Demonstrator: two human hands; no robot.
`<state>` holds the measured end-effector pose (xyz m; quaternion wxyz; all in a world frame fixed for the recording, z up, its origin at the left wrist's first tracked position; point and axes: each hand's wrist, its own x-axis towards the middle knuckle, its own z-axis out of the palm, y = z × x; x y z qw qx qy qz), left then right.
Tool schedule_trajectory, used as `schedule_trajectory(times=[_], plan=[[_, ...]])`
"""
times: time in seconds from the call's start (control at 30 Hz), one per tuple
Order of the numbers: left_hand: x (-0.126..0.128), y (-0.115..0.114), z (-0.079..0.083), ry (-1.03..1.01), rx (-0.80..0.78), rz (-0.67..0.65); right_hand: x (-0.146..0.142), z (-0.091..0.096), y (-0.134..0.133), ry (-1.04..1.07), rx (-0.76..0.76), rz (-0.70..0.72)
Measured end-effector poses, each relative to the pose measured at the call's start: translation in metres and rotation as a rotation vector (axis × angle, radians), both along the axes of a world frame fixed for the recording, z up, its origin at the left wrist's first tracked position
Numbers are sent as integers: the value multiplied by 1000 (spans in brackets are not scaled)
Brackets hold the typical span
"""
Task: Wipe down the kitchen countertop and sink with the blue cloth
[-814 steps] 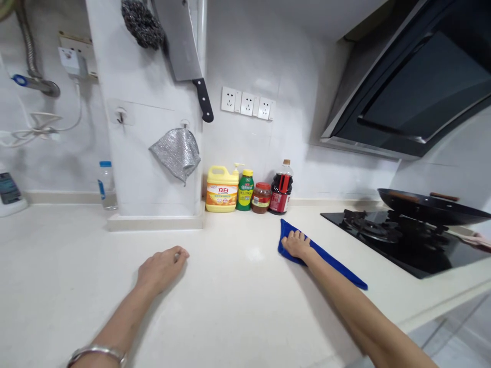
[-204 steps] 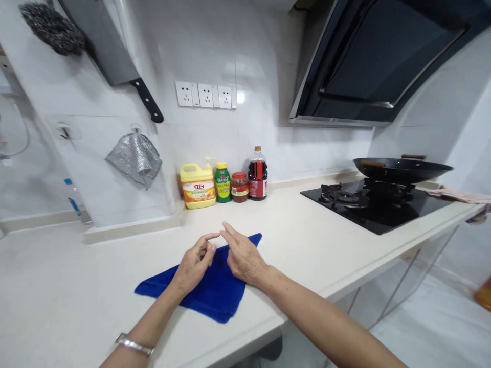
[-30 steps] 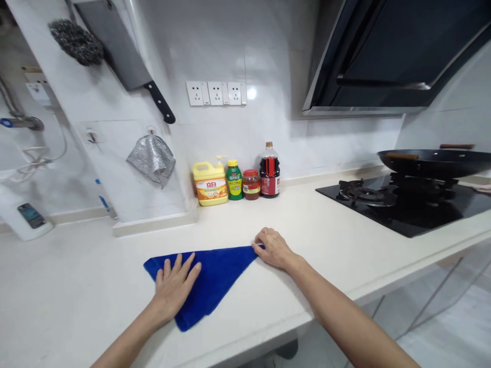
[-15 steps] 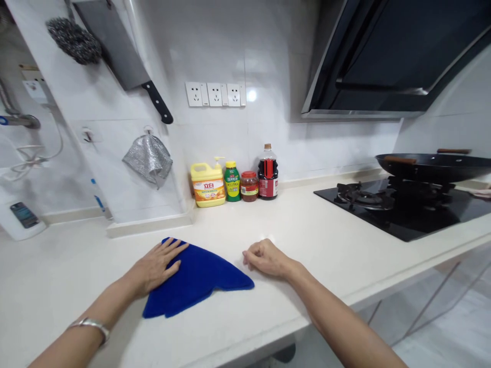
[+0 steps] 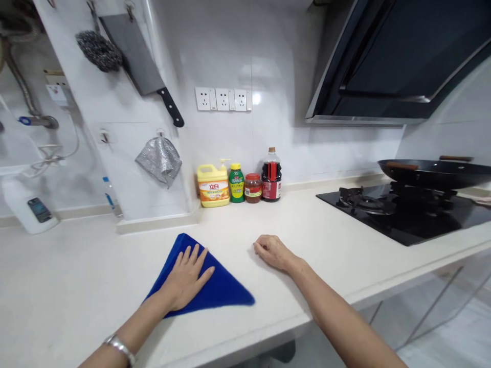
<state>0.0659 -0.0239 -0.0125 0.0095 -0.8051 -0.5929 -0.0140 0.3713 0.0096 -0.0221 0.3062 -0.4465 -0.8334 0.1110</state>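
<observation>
Blue cloth, soft-looking and shaped much like a triangle (image 5: 228, 292), lies on the shiny cream countertop (image 5: 303, 225), near its front edge. The left hand (image 5: 187, 280) is flat on top of it, with the fingers spread wide and the thumb sticking out to the side. A silver metal bracelet (image 5: 120, 349) goes around that wrist. The right hand (image 5: 273, 251) rests on the countertop, apart from the cloth. Its fingers curl in, and I cannot tell if the tips press together. Behind the hands, four things stand in a row by the wall: a yellow plastic jug with a pump (image 5: 213, 190), a green plastic bottle with a yellow lid (image 5: 237, 184), a small brownish-red jar with a red lid (image 5: 253, 189) and a tall dark bottle with a brown cap (image 5: 271, 176). Over to the right, a big round black wok with wooden handles (image 5: 441, 175) sits on the flat black stove (image 5: 399, 225).
</observation>
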Motion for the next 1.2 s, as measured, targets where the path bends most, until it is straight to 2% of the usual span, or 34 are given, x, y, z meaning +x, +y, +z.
schedule_trajectory(times=[0.13,0.2,0.23,0.3,0.43,0.53,0.63,0.77,0.9,1.07,1.2], plan=[[-57,-6,10,-64,-20,-325,4,-9,1,35,59,71],[-76,-9,15,-62,-49,-353,6,-14,2,53,97,99],[-79,-11,17,-64,-59,-315,6,-16,3,64,108,104],[-73,-16,17,-79,-63,-171,6,-19,6,81,102,101],[-34,-22,6,1,-49,114,6,-22,10,94,75,19],[-15,-23,-2,69,-20,186,4,-22,8,92,39,-60],[-15,-19,-3,56,-32,174,-1,-23,6,57,27,-101],[-17,-7,2,63,-39,172,-12,-27,6,10,89,-161],[-13,11,5,58,-54,145,-20,-30,4,-149,163,-100],[-11,36,2,38,-52,52,-26,-19,10,-340,109,-20],[-6,61,3,1,-65,37,-32,-12,20,-357,82,-40]])
